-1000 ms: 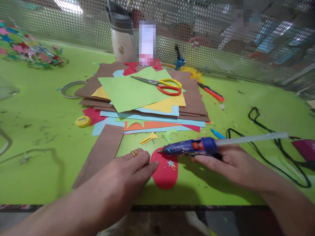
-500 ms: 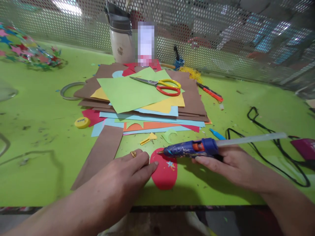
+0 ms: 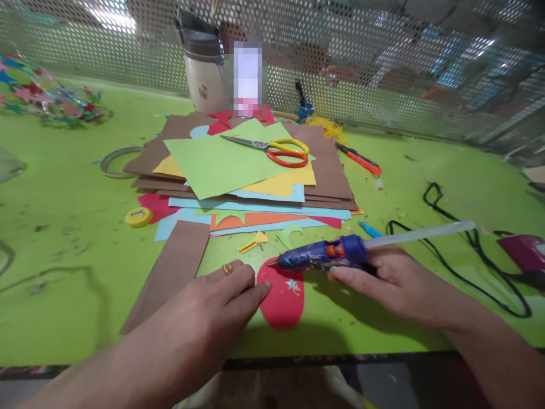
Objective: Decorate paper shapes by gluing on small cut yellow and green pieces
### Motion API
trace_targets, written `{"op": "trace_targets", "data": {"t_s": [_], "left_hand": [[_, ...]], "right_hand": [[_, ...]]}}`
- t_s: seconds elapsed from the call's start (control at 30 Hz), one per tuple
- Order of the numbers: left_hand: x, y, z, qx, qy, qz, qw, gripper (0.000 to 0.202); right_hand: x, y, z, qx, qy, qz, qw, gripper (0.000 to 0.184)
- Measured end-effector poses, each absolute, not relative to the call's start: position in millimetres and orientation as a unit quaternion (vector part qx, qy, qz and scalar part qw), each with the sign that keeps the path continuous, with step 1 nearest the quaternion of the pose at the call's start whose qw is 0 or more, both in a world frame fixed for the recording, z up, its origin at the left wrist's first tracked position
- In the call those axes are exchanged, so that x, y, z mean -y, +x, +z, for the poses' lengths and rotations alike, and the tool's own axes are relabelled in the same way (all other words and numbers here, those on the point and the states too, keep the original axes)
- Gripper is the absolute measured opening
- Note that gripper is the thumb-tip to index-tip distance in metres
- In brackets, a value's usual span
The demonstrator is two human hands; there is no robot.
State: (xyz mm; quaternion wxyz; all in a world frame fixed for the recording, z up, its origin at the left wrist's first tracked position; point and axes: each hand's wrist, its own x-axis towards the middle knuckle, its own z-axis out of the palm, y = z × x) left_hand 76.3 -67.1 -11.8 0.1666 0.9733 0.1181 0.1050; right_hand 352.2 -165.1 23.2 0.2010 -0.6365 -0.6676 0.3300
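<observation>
My right hand [image 3: 392, 281] is closed around a blue hot glue gun [image 3: 326, 254], with a pale glue stick [image 3: 421, 234] jutting from its back. The metal tip meets the upper left of a red rounded paper cutout [image 3: 281, 307], or hovers just over it; I cannot tell which. A small light-blue star [image 3: 292, 284] with yellow bits sits on the cutout. At the cutout's left edge, my left hand [image 3: 230, 298] holds it down with the thumb, fingers bent together. A ring shows on one finger. The glue gun's trigger is hidden.
Scissors [image 3: 272, 149] lie on a stack of coloured paper [image 3: 200, 170]. Around it are a brown paper strip [image 3: 170, 272], a yellow cap [image 3: 139, 216], a tape ring [image 3: 106, 165] and paper scraps [image 3: 254, 242]. A black cord [image 3: 506, 284] loops at right; a bottle [image 3: 205, 79] stands behind.
The view has shifted slightly, so most things appear a little further left. The glue stick juts out slightly less behind the glue gun. Both hands keep nearly the same places by the red cutout.
</observation>
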Motion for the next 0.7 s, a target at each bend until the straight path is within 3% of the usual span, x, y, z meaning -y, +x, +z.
{"op": "trace_targets", "data": {"t_s": [0.7], "left_hand": [[66.7,75.8,-11.2,-0.125,0.975,0.091,0.16,0.038]], "right_hand": [[165.8,351.6,22.8,0.662,-0.642,0.327,0.207,0.03]]}}
